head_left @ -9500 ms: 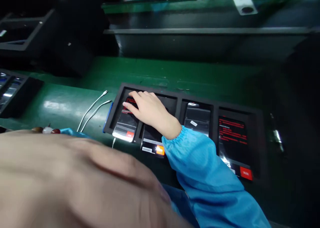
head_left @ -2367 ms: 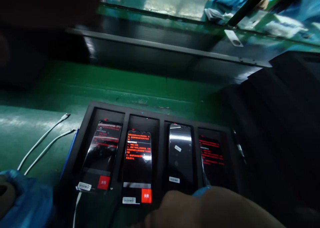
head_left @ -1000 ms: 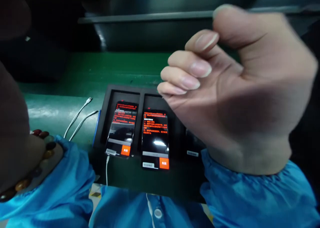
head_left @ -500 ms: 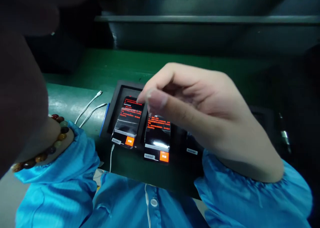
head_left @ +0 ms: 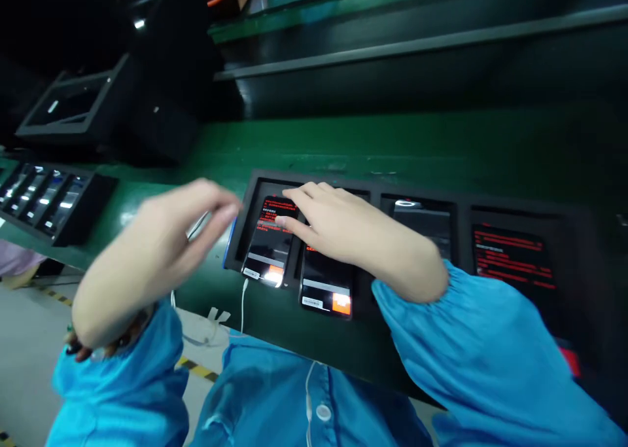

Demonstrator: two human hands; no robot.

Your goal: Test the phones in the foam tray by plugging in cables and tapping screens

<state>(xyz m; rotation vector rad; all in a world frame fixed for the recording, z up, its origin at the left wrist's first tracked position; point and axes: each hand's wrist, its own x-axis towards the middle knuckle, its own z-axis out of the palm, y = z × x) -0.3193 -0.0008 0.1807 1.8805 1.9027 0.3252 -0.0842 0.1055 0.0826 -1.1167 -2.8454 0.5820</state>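
Observation:
A black tray (head_left: 373, 192) holds several phones in its compartments. My right hand (head_left: 328, 218) reaches over the leftmost phone (head_left: 267, 247), fingers stretched out and thumb apart, near its upper right edge; contact is hard to judge. This phone shows red text and an orange button, and a white cable (head_left: 243, 306) runs from its lower end. Under my right hand lies a second lit phone (head_left: 326, 280), partly covered. To the left of the tray my left hand (head_left: 171, 231) is in the air, smeared by motion, thumb and fingertips near each other. Whether it holds anything is unclear.
A dark phone (head_left: 426, 224) and another with red text (head_left: 515, 257) sit further right in the tray. At left are a second black tray (head_left: 73, 237) with several phones and a dark box (head_left: 88, 100). A white cord (head_left: 309, 401) hangs down the blue smock.
My left hand has come down from close to the camera to beside the tray. My right hand has lowered from above the phones and its fingers have straightened. The view has shifted, showing more at left.

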